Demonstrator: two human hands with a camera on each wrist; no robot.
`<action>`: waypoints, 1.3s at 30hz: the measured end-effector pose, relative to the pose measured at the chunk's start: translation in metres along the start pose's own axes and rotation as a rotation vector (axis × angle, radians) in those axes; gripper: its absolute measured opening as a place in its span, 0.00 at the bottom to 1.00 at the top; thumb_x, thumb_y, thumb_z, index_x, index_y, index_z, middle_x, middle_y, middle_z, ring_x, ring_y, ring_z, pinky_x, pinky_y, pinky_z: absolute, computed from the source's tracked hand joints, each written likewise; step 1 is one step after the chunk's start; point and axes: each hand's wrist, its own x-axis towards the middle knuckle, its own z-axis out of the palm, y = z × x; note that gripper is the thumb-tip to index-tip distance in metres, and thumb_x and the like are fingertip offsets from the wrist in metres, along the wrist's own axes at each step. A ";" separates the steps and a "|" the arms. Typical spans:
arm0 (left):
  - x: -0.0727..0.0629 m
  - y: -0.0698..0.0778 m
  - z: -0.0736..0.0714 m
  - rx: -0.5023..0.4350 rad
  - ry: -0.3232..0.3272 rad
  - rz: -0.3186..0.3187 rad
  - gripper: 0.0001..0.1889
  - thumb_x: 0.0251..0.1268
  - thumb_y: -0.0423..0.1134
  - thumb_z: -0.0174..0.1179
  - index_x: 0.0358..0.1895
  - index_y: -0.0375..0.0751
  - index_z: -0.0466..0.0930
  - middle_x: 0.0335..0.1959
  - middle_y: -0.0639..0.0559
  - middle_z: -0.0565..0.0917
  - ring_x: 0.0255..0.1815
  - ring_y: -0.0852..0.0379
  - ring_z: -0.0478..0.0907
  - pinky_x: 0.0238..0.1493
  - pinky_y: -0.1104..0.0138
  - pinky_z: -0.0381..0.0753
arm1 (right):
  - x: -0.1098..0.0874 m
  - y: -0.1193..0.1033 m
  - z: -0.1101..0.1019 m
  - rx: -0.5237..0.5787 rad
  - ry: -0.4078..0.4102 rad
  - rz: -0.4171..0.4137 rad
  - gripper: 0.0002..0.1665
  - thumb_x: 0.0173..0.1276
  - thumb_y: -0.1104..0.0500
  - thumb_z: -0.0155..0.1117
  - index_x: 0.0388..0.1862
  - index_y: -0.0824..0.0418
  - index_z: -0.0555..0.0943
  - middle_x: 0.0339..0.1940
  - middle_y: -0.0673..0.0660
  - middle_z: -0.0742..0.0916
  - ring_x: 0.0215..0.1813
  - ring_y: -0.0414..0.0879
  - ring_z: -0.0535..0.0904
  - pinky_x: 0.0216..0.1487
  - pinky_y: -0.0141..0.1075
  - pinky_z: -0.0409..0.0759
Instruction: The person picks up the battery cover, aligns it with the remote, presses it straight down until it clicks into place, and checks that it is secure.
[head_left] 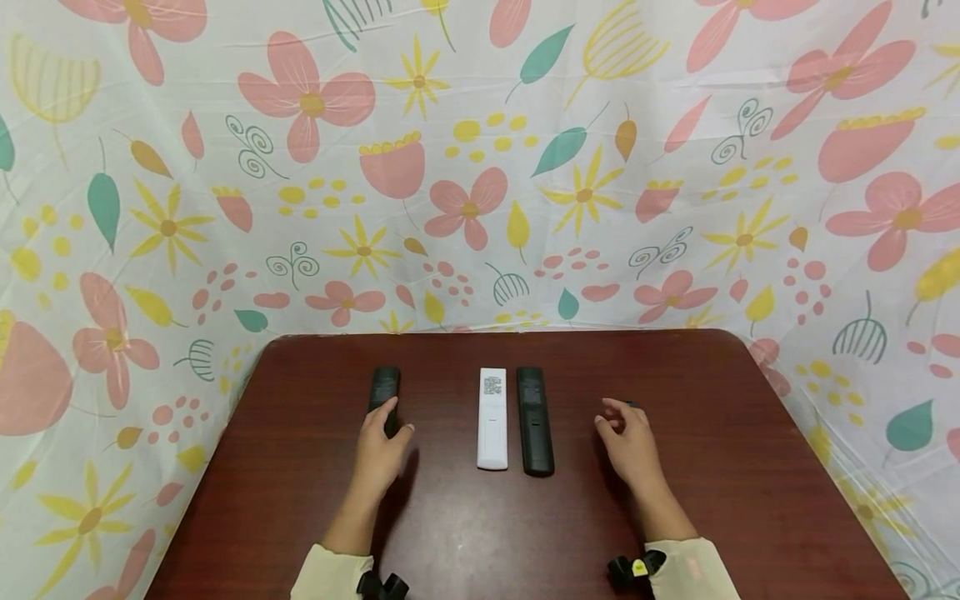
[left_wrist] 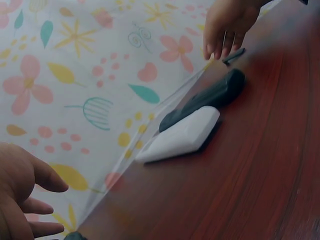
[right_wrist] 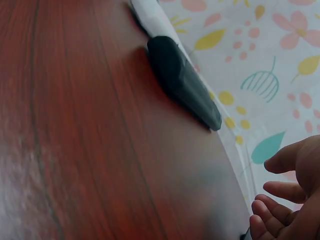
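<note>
Remotes lie on a dark red-brown worktop (head_left: 465, 533) backed by a flowered cloth (head_left: 465, 208). Toward 12 o'clock from the person, a white remote (head_left: 492, 418) and a long black remote (head_left: 534, 421) rest side by side, just beside each other, both pointing away. At about 11 o'clock a shorter black remote (head_left: 385, 390) lies apart from that pair.

The left hand (head_left: 381, 450) rests on the near end of this shorter black remote; its fingers (head_left: 390, 410) lie loosely over it, thumb out to the side, not clearly wrapped round it. In the left wrist view those fingers look relaxed and slightly spread.

The right hand (head_left: 632, 446) sits at about 1 o'clock, well apart from the long black remote. Its fingers (right_wrist: 272, 212) are loosely curled, with a gap between thumb and forefinger. Just past the fingertips a small dark object (left_wrist: 234, 55) lies on the worktop; I cannot tell what it is or whether the hand touches it.

Cream sleeves (head_left: 693, 567) cover both forearms.
</note>
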 end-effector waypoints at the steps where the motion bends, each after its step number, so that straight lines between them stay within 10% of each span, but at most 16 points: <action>1: 0.001 -0.001 -0.001 0.000 0.003 0.001 0.33 0.71 0.42 0.57 0.78 0.44 0.61 0.79 0.38 0.60 0.79 0.32 0.54 0.73 0.35 0.59 | 0.001 0.001 -0.001 -0.008 0.013 -0.001 0.29 0.79 0.53 0.54 0.75 0.60 0.69 0.66 0.64 0.73 0.61 0.55 0.74 0.55 0.42 0.75; 39: 0.010 -0.032 -0.025 0.222 0.149 -0.024 0.37 0.66 0.41 0.63 0.73 0.24 0.62 0.67 0.24 0.69 0.65 0.28 0.67 0.64 0.41 0.70 | 0.011 0.034 -0.027 -0.084 0.101 0.089 0.32 0.76 0.56 0.56 0.74 0.66 0.66 0.67 0.71 0.70 0.63 0.63 0.71 0.59 0.55 0.72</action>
